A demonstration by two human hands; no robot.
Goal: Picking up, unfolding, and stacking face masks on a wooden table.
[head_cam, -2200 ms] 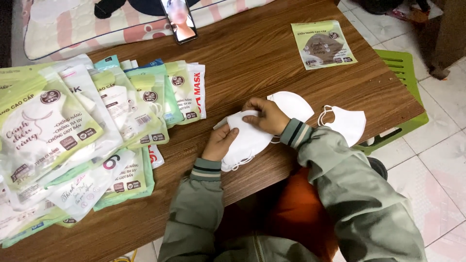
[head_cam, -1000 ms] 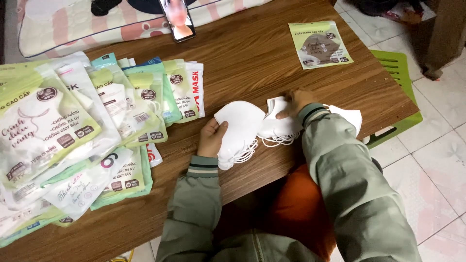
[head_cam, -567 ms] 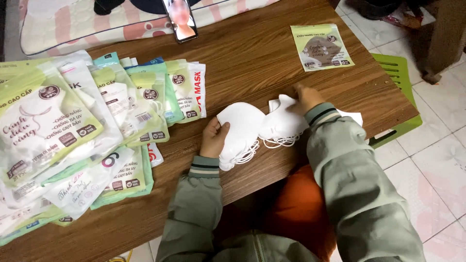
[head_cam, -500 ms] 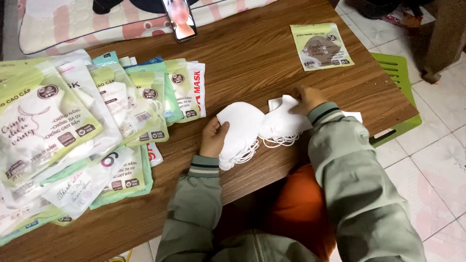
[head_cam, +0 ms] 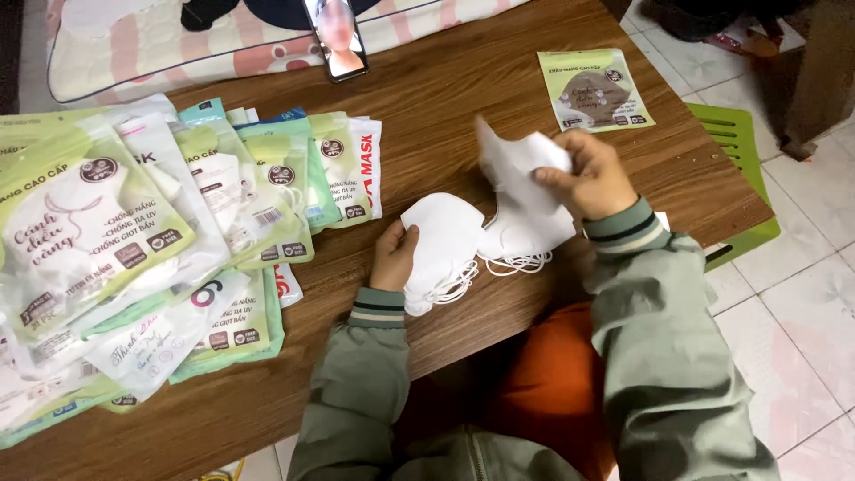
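Observation:
My left hand (head_cam: 393, 255) rests on the left edge of a stack of white folded face masks (head_cam: 442, 245) lying on the brown wooden table (head_cam: 463, 89), its fingers curled over the stack. My right hand (head_cam: 592, 175) is raised above the table and pinches a single white mask (head_cam: 514, 160) by its right side, holding it upright. Below that lifted mask another white mask (head_cam: 525, 233) lies flat, its ear loops trailing toward the table's front edge. Both arms wear grey-green sleeves with striped cuffs.
A heap of green, white and clear mask packets (head_cam: 134, 232) covers the table's left half. One green packet (head_cam: 595, 89) lies alone at the far right. A phone (head_cam: 335, 37) leans at the back edge. A green plastic stool (head_cam: 739, 151) stands to the right on the tiled floor.
My right hand has lifted one white mask up off the pile at the right, where it was pressing down before. My left hand has stayed on the mask stack.

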